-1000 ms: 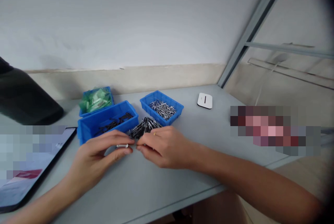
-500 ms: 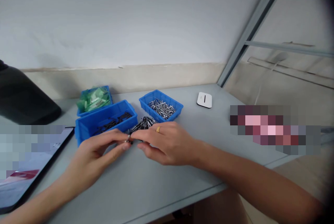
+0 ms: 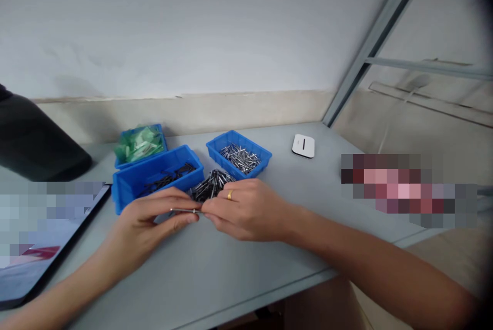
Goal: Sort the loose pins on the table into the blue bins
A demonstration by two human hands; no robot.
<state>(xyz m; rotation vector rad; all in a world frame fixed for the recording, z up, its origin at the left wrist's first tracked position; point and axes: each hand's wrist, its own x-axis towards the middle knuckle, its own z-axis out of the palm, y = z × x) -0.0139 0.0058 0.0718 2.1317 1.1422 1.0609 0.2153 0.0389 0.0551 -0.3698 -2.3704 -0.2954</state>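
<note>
Between my two hands lies a thin silver blind rivet (image 3: 181, 210), its small collar by the fingertips. My left hand (image 3: 148, 217) is closed in a pinch around it, thumb below and fingers above. My right hand (image 3: 246, 212), with a gold ring on one finger, pinches the rivet's right end, which its fingertips partly hide. Just behind the hands is a loose pile of black and silver rivets (image 3: 213, 182), partly covered by my right fingers.
One blue bin (image 3: 127, 186) holds dark pieces; another blue bin (image 3: 215, 151) holds silver rivets. Behind at left, green plastic bags (image 3: 140, 142) fill a third bin. A white device (image 3: 303, 146), a dark bottle (image 3: 42, 140) and a tablet-like screen (image 3: 34, 278) also rest on the table.
The rivet now lies level, its long thin pin showing between my hands. My right fingers have curled in closer around its end. The bins have not moved.
</note>
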